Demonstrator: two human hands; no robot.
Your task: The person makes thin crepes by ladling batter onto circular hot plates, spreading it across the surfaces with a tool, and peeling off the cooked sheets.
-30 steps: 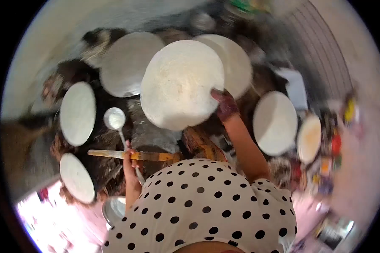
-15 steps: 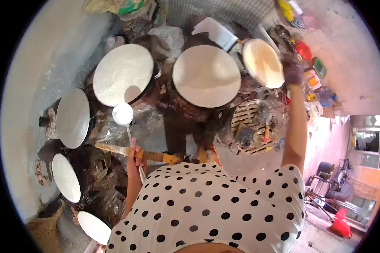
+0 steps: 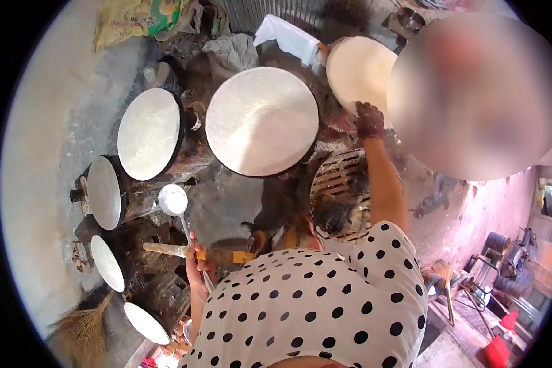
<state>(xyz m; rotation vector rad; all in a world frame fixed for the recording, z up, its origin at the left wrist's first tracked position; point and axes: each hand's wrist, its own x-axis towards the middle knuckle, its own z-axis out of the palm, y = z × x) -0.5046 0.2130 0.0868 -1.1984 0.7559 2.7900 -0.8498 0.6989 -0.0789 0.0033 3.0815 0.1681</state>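
My left hand (image 3: 199, 267) is closed around the handle of a metal ladle (image 3: 173, 200) and a wooden stick (image 3: 165, 248) wrapped in yellow tape. White liquid shows in the ladle's bowl. My right hand (image 3: 370, 121), in a dark glove, touches the near edge of a round pale flatbread (image 3: 359, 70) with its fingers apart. Whether other flatbreads lie beneath it, I cannot tell. A large round griddle (image 3: 262, 119) covered with a pale layer sits left of that hand. More coated griddles (image 3: 149, 134) curve around to my left.
A round slatted grate (image 3: 340, 184) lies below my right hand. A white tub (image 3: 286, 40) and a sack (image 3: 141, 21) stand at the back. A straw broom (image 3: 87, 328) leans at lower left. A blurred patch hides the upper right.
My right hand has moved left and nearer, from beside the flatbread to its near edge. The view has shifted. My left hand still holds the ladle and stick.
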